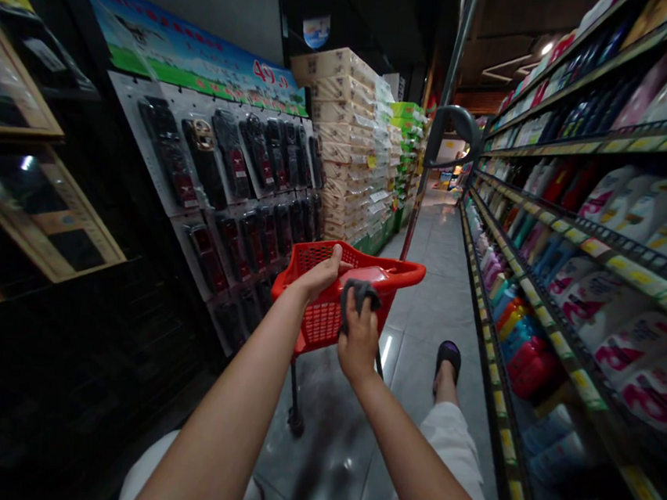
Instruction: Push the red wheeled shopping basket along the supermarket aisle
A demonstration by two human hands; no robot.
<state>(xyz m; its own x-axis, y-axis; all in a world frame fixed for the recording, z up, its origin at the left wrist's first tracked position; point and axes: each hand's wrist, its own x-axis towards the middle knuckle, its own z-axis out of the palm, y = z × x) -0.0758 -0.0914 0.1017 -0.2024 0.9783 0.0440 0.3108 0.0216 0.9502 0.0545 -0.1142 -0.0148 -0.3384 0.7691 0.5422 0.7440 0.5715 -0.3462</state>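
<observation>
Two bare forearms reach forward from the bottom of the view, over white trousers point(453, 442) and a foot in a dark slipper point(449, 357) planted on the glossy grey tiled floor point(343, 455). The right hand point(358, 340) is closed around a bunched dark grey cloth point(360, 292), holding it up against the near edge of a red shopping basket point(320, 321). Just to its left, the left hand point(319, 276) is curled over the same rim, fingers hooked inside the mesh and thumb on top. The basket stands on a dark wheeled leg point(295, 403) in the middle of the aisle, directly in front of the person, and its black pull handle point(454, 130) rises on a slim rod from the far side. To the right, long shelves point(615, 265) with yellow price strips carry rows of detergent bottles point(644, 209) in white, pink, blue and red. To the left hangs a pegboard point(240, 170) of dark packaged goods under a blue and green banner point(181, 54), with wooden-framed display cases point(36, 206) nearer the camera. Farther down, stacked cardboard cartons point(339, 125) and green packs point(408, 120) line the aisle.
</observation>
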